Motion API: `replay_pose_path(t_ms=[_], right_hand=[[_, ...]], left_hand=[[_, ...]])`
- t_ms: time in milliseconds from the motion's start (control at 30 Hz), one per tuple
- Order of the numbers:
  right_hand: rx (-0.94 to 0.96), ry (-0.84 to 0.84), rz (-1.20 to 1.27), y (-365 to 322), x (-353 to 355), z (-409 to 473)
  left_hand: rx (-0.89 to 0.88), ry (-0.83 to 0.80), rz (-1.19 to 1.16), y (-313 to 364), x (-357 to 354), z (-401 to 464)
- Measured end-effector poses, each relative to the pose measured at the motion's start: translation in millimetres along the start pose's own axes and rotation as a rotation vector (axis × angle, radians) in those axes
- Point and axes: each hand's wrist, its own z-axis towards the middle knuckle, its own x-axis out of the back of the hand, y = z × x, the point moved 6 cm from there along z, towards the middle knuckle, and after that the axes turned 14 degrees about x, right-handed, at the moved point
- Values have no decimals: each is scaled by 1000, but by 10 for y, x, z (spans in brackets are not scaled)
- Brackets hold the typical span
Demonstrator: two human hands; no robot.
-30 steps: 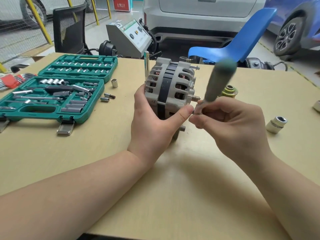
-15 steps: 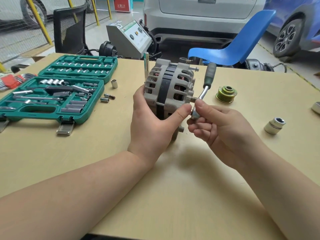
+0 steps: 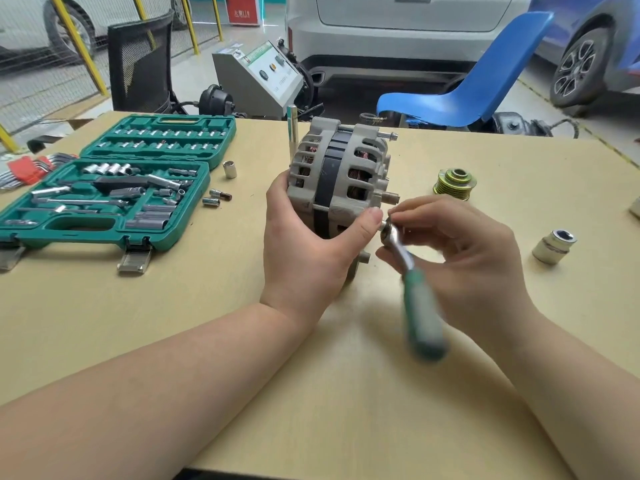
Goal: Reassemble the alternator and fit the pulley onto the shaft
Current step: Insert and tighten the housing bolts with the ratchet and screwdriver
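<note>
Socket set (image 3: pixel 104 199): open green case at the table's left, loose sockets (image 3: pixel 216 198) just beside it; no maker's name can be read on it.
Left hand (image 3: pixel 304 251): fingers wrapped behind the alternator (image 3: pixel 337 183), thumb pressed on its near face, steadying it upright on the table (image 3: pixel 173 323).
Ratchet (image 3: pixel 414 282): half a second ago its green handle pointed up and away past the housing; now it hangs down toward the person and is blurred, so it has swung round through a stroke. The head sits at the lower through-bolt on the alternator's right face.
Right hand (image 3: pixel 460 251): fingertips pinching the ratchet head, the other fingers loosely curled.
Meaning for the task: the housing bolt is probably being run down; a bolt at the top (image 3: pixel 388 135) stands proud and likely needs the same.
Shaft (image 3: pixel 391 195): bare.
Pulley (image 3: pixel 454 183): lying on the table right of the alternator, apart from it, not yet fitted.
Large socket (image 3: pixel 554 251): standing alone further right.
Writing: a red sign (image 3: pixel 242 10) behind carries characters too small to read.
</note>
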Motion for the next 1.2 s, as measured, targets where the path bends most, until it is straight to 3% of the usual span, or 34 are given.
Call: replay_pose_path(t_ms=[100, 167, 433, 733, 833, 967, 1133, 1200], right_hand=[[173, -53, -193, -65, 5, 16], [166, -40, -203, -54, 6, 3], [-61, -2, -24, 7, -21, -39], [-617, 167, 574, 196, -101, -25], [-677, 177, 650, 233, -137, -30], [-541, 159, 482, 219, -82, -31], [61, -4, -63, -64, 17, 57], [200, -47, -231, -125, 25, 49]], left_hand=[[11, -13, 7, -2, -6, -4], [20, -30, 5, -10, -5, -5], [38, -65, 14, -37, -20, 4], [30, -42, 43, -39, -10, 1], [30, -35, 53, -34, -8, 0], [32, -3, 65, -20, -3, 0], [51, -1, 17, -26, 3, 19], [46, -7, 19, -16, -5, 16]])
